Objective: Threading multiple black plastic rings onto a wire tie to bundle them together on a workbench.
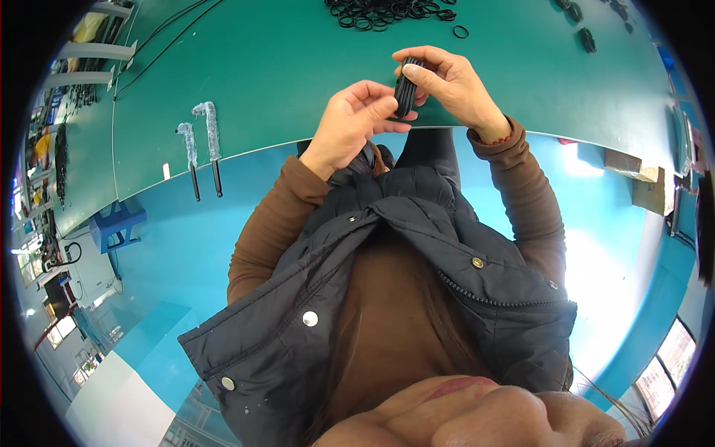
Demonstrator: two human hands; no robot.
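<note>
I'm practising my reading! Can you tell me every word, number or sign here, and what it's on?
There are none I can read.
Black bundle in both hands: no lettering visible.
Green table: no lettering visible.
Brown boxes and vest snaps: too small to tell.

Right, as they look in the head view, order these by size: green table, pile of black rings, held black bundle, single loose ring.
1. Green table
2. Pile of black rings, cut off by top edge
3. Held black bundle, partly hidden
4. Single loose ring
</note>
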